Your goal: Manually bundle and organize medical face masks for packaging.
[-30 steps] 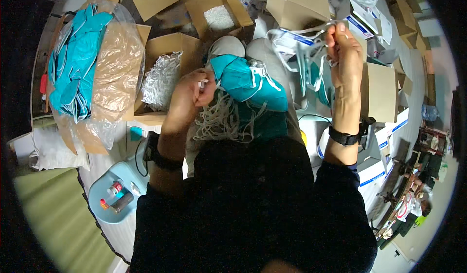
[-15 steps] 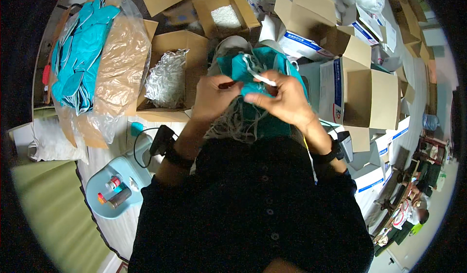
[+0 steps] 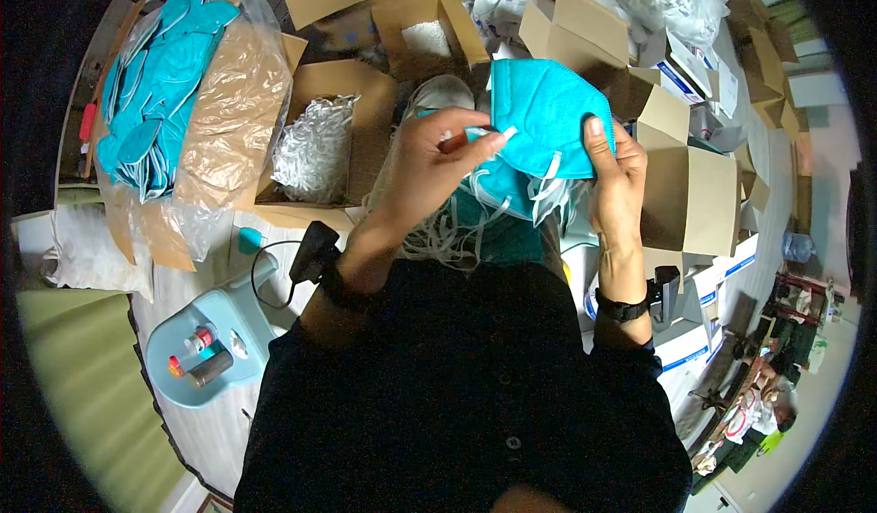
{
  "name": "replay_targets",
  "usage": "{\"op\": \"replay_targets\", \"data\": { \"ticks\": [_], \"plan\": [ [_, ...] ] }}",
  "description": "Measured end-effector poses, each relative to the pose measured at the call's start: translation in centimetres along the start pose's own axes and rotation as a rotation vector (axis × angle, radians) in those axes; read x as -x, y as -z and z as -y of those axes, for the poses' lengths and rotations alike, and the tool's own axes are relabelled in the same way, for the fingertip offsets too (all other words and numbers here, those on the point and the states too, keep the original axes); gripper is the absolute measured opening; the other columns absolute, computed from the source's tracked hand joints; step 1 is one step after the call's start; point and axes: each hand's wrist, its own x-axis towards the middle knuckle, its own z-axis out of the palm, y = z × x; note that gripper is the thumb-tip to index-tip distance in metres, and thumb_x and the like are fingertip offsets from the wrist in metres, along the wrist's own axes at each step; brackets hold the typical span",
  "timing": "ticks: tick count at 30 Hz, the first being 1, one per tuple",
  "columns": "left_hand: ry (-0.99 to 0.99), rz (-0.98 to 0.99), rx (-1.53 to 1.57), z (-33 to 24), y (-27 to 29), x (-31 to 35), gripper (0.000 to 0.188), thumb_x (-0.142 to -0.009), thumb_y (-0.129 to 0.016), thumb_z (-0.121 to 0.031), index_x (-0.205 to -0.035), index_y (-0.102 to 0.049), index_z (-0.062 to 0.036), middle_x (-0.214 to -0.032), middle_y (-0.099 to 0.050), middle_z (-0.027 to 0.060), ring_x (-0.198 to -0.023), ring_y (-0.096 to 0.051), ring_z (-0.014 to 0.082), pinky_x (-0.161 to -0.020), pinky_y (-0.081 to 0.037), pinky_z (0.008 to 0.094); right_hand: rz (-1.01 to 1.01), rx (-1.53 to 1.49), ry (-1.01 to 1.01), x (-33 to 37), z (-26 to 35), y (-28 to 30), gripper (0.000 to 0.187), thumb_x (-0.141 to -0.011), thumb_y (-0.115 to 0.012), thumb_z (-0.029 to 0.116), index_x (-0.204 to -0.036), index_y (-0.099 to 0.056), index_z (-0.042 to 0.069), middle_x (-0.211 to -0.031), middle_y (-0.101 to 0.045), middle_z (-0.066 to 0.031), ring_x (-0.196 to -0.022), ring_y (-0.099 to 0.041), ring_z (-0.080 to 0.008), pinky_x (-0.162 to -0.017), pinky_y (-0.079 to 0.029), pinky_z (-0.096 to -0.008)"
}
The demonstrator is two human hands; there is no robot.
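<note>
A teal cup-shaped face mask [image 3: 539, 102] is held up and spread above my lap. My right hand [image 3: 619, 161] grips its right edge, thumb on the front face. At the mask's left side, my left hand [image 3: 434, 161] is closed in a pinch on a white elastic strap [image 3: 508, 135]. Another short piece of strap shows at the mask's lower edge. Below, on my lap, lie more teal masks [image 3: 498, 189] and a tangle of white straps [image 3: 443, 239], partly hidden by my hands.
A carton of white straps [image 3: 315, 152] stands ahead to the left, beside a plastic-lined carton with a pile of teal masks [image 3: 164, 93]. Opened cartons [image 3: 690, 189] crowd the right. A light-blue stool [image 3: 160, 367] at lower left bears bottles.
The mask, crumpled low between both hands before, is now raised and spread toward the right. My right hand has moved right to its edge; my left hand now pinches a strap.
</note>
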Motion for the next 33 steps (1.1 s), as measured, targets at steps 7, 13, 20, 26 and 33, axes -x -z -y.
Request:
{"op": "replay_targets", "data": {
  "ticks": [7,13,20,26,33],
  "plan": [
    [0.005,-0.057,-0.07,-1.3,-1.2,-0.5,0.013,-0.082,-0.072,-0.016,-0.081,-0.07,-0.0033,-0.06,-0.054,-0.0061,-0.056,-0.043,0.0016,-0.049,-0.032,0.0198,-0.087,-0.062,0.029,-1.0,0.4,0.4,0.027,-0.093,-0.058,0.024,-0.106,-0.064,0.001,-0.086,-0.066,-0.0009,-0.07,-0.059,-0.0043,-0.063,-0.047,-0.0185],
    [-0.243,-0.255,-0.316,-1.3,-1.1,-1.0,0.011,-0.08,-0.072,-0.013,-0.085,-0.07,-0.0036,-0.059,-0.056,0.0004,-0.051,-0.047,0.005,-0.046,-0.034,0.0222,-0.131,-0.112,0.059,-1.2,0.8,-0.8,0.026,-0.094,-0.057,0.022,-0.106,-0.064,0.001,-0.088,-0.067,-0.002,-0.073,-0.06,-0.0058,-0.066,-0.047,-0.0197],
    [0.169,-0.012,0.202,-2.5,-2.0,-0.4,0.012,-0.08,-0.073,-0.01,-0.087,-0.069,-0.0005,-0.072,-0.064,0.0,-0.061,-0.054,0.0043,-0.055,-0.04,0.0199,-0.123,-0.2,0.032,-1.8,0.1,-0.8,0.026,-0.094,-0.056,0.022,-0.106,-0.063,0.0,-0.094,-0.067,-0.005,-0.079,-0.062,-0.0095,-0.071,-0.048,-0.0207],
    [0.165,-0.046,0.44,-0.6,-4.6,-0.2,0.019,-0.08,-0.073,-0.013,-0.098,-0.068,-0.0068,-0.067,-0.05,-0.0093,-0.055,-0.035,0.0001,-0.05,-0.026,0.0173,-0.252,-0.222,-0.028,-2.1,0.3,-2.2,0.019,-0.094,-0.057,0.025,-0.084,-0.062,0.009,-0.059,-0.051,0.0072,-0.045,-0.037,-0.002,-0.043,-0.025,-0.0199],
    [0.118,-0.003,0.377,-0.1,-5.4,-0.2,0.017,-0.079,-0.074,-0.009,-0.094,-0.069,-0.0049,-0.062,-0.047,-0.0096,-0.055,-0.036,-0.0005,-0.05,-0.027,0.0175,-0.202,-0.219,-0.062,-2.4,-0.9,-1.5,0.022,-0.094,-0.057,0.026,-0.081,-0.061,0.008,-0.06,-0.051,0.0058,-0.047,-0.037,-0.0024,-0.044,-0.026,-0.0202]
  ]
}}
